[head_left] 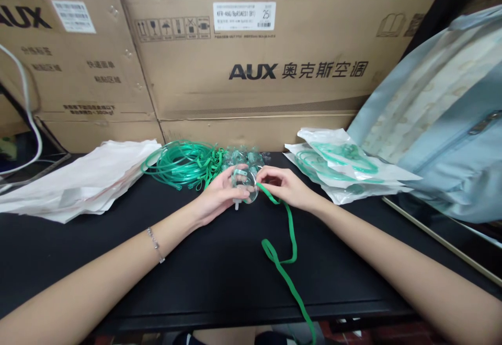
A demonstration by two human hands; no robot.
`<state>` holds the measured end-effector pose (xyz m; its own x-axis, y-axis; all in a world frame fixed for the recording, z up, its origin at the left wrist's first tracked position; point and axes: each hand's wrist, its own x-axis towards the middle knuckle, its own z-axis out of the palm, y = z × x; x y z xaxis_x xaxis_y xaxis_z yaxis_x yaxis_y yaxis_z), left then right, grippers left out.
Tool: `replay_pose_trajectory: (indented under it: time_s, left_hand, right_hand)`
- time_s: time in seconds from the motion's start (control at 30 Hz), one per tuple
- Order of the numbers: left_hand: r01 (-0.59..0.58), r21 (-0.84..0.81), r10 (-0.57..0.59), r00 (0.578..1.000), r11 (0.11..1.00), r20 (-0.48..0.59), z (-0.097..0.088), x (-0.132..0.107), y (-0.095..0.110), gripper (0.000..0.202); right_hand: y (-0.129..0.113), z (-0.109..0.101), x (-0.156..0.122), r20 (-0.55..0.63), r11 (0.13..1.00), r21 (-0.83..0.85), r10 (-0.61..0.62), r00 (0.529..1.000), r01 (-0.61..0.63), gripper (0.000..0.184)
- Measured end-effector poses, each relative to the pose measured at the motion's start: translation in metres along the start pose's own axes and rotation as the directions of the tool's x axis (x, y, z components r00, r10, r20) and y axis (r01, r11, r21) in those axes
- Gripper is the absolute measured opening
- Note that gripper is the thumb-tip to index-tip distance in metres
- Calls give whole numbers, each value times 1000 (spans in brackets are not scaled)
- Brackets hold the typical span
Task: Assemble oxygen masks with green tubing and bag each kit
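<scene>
While the big carton (314, 26) behind the black table (196, 282) reads "AUX 奥克斯空调", its white label (244, 16) showing "KFR-46G/BpR3AES1(B1)" and "25", the clear oxygen mask (246, 182) is held over mid-table, near the coiled green tubing (172, 162), nozzle (237, 205) pointing toward the near edge, long axis hard to tell. Left hand (219, 193) half-curled, gripping the mask between thumb and fingers. Right hand (288, 188) nearly closed, thumb and fingertips pinching the green strap (292, 230) at the mask's right side, loose length bending down to the near edge.
</scene>
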<state>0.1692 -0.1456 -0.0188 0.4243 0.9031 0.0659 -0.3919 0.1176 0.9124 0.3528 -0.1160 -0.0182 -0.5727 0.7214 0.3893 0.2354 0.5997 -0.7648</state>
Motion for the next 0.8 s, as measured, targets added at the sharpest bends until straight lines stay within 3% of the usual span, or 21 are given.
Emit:
replay_pose_trajectory:
  time_s: [0.23, 0.4, 0.6, 0.8]
  left_hand:
    - [-82, 140, 82, 997, 987, 3, -2, 4, -3, 54]
    - [-226, 312, 174, 967, 923, 187, -1, -1, -2, 54]
    - [-279, 355, 214, 953, 892, 213, -3, -3, 6, 52]
    - [-288, 392, 214, 951, 873, 223, -7, -2, 8, 53]
  right_hand:
    - [-8, -1, 1, -73, 950, -308, -76, 994, 50, 9]
    - [2, -12, 4, -177, 879, -476, -114, 978, 16, 9]
    - [8, -20, 5, -243, 863, -503, -96, 965, -41, 9]
    - [11, -23, 7, -292, 814, -556, -2, 957, -168, 7]
